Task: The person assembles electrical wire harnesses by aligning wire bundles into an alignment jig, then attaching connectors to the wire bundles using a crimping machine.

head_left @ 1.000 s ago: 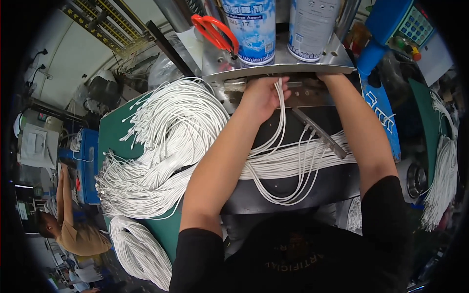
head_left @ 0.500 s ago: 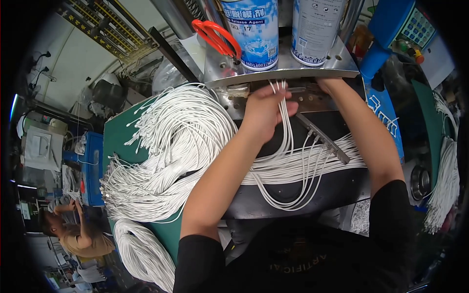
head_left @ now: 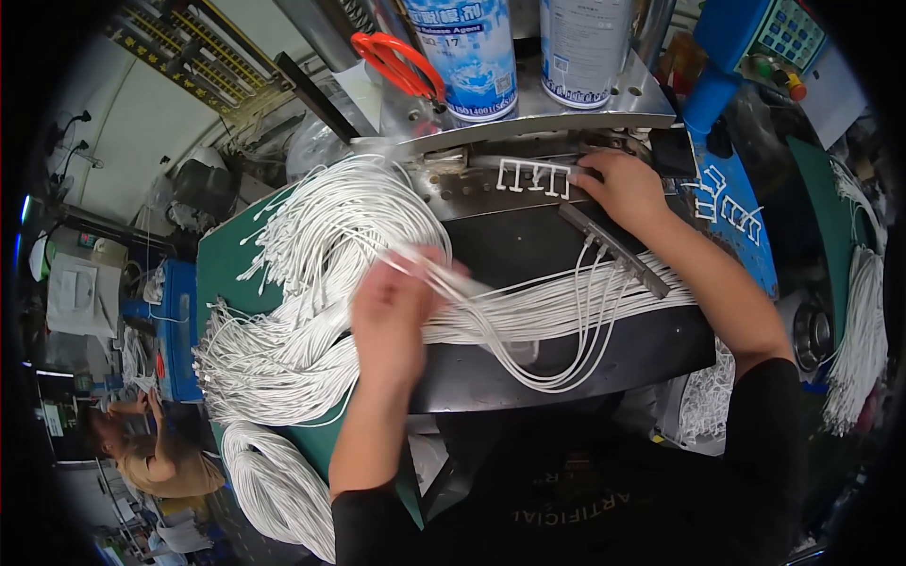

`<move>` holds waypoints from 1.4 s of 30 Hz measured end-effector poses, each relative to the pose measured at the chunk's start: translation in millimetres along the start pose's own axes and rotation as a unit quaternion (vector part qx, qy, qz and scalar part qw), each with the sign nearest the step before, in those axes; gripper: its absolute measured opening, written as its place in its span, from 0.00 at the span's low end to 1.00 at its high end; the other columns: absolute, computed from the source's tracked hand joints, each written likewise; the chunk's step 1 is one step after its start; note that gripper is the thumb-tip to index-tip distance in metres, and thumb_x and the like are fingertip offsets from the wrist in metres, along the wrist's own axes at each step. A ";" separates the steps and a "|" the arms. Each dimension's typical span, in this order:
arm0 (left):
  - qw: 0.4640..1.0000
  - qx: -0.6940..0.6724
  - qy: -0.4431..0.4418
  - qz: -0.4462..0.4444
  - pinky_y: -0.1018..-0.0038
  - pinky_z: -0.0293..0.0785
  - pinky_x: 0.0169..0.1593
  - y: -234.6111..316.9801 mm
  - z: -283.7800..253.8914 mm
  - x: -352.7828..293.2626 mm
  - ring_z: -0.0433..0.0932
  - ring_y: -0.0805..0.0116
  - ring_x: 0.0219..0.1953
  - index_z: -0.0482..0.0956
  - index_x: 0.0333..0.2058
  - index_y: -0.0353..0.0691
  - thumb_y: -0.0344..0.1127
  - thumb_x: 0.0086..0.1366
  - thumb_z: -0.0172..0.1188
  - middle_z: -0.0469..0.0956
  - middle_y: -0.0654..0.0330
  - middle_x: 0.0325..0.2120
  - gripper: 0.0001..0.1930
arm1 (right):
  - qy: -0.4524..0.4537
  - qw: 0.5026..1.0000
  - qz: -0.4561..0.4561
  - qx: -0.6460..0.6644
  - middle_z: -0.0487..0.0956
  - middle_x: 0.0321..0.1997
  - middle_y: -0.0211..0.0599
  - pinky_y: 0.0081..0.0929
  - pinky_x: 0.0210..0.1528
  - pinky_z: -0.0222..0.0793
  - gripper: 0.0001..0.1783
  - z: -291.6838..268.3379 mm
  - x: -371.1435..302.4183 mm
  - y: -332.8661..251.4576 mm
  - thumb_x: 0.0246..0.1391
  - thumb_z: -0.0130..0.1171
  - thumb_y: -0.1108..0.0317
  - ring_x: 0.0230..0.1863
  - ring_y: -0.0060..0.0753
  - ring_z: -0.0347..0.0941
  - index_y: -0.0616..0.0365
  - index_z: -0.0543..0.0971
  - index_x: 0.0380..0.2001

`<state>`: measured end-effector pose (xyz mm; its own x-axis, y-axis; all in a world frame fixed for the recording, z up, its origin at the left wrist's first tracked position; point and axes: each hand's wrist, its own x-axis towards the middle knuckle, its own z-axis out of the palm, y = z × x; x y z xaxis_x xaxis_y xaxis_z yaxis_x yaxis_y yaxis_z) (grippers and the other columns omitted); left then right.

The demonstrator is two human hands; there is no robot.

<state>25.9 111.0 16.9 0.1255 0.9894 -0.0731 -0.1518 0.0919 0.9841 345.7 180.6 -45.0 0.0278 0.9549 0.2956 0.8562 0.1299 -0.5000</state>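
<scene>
My left hand (head_left: 392,297), smeared by motion, is closed on a few white cables (head_left: 477,319) over the left cable pile. From there the cables loop down and back up to a slotted metal bar (head_left: 618,253) on the black surface. At the press opening, my right hand (head_left: 625,187) pinches the end of a white comb-shaped plastic runner (head_left: 534,176) between thumb and finger. A large heap of white cables (head_left: 349,212) lies to the left, and a straight bundle (head_left: 510,316) stretches across the black worktop (head_left: 453,382).
Two spray cans (head_left: 472,66) and red-handled pliers (head_left: 396,66) are on the metal plate (head_left: 528,123) above. More white runners (head_left: 736,219) lie on the blue surface at right. A coiled cable bundle (head_left: 274,486) hangs at lower left. Another person (head_left: 156,448) works far left.
My left hand has swung left and down from the press opening, carrying the cables. My right hand has drawn back from beneath the plate, and a white runner now shows in its fingers.
</scene>
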 end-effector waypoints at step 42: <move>0.798 0.473 -0.006 0.373 0.60 0.79 0.37 -94.8 153.6 145.3 0.81 0.47 0.27 0.83 0.23 0.35 0.35 0.61 0.57 0.80 0.47 0.22 0.12 | 0.120 0.979 -0.089 -0.138 0.79 0.58 0.45 0.39 0.60 0.69 0.22 61.1 86.5 79.7 0.66 0.52 0.58 0.56 0.44 0.76 0.57 0.78 0.57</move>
<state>209.1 228.8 -62.2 0.3565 0.7277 0.5860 0.6186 -0.6539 0.4356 384.9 289.8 -109.0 -0.0436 0.8292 0.5572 0.9644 0.1806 -0.1932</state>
